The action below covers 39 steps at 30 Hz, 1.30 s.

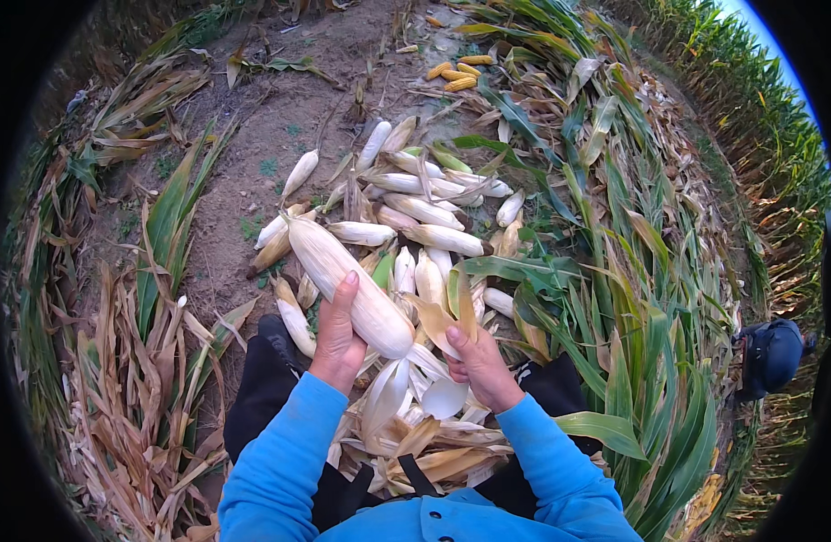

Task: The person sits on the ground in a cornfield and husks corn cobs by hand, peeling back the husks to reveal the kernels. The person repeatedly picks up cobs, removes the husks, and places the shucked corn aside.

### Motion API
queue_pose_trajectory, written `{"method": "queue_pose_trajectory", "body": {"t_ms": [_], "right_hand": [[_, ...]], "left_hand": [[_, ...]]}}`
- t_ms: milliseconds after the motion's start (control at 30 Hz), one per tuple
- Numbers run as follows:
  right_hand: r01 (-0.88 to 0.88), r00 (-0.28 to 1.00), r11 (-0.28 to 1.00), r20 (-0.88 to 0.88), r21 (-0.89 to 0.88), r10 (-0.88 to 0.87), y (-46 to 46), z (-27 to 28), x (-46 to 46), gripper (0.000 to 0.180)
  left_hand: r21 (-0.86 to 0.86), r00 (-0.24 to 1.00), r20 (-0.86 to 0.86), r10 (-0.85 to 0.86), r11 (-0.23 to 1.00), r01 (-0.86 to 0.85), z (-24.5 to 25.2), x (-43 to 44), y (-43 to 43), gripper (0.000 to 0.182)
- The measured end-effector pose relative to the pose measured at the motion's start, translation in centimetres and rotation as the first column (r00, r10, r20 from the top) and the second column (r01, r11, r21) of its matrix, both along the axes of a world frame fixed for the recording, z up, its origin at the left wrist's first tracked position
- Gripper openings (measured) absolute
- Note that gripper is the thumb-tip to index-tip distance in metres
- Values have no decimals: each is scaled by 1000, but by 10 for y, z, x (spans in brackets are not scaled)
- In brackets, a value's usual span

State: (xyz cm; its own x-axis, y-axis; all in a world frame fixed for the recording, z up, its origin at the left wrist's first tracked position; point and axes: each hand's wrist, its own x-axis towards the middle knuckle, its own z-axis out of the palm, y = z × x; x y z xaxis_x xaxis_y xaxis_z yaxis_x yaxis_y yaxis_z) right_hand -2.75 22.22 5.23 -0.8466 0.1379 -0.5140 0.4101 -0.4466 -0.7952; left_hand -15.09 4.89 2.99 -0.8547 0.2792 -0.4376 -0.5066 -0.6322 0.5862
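Note:
My left hand grips a large ear of corn still wrapped in pale husk, its thumb lying along the upper side. The ear slants, one pointed end up to the left and the broad end low, near my right hand. Between the thumb and fingers of that right hand is a strip of dry husk. Several peeled-back husk leaves hang below the ear's broad end. Beyond my hands lies a heap of ears in husk, mostly white, a few greenish.
Stripped yellow cobs lie on the soil further off. Loose husks are piled between my legs. Cut corn stalks line the right side, dry stalks the left. A dark blue rounded object is at the far right, before standing corn.

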Motion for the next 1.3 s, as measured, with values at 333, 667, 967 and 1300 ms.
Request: {"method": "queue_pose_trajectory", "body": {"t_ms": [333,667,967,1300], "right_hand": [[-144,986,913,21,-382,165,-44,-17,-1,43],[-510,556,126,214,851,803,-59,-56,37,15],[-618,246,-328,571,715,783,-31,-96,51,48],[185,945,970,-299,156,-133,7,-5,-43,54]], "left_hand": [[-15,997,-23,-79,997,78,-6,15,14,63],[-366,823,-89,-561,787,496,10,15,1,65],[-593,822,-240,-516,748,296,-3,11,1,70],[-749,654,-345,-673,618,240,-23,62,29,72]]}}
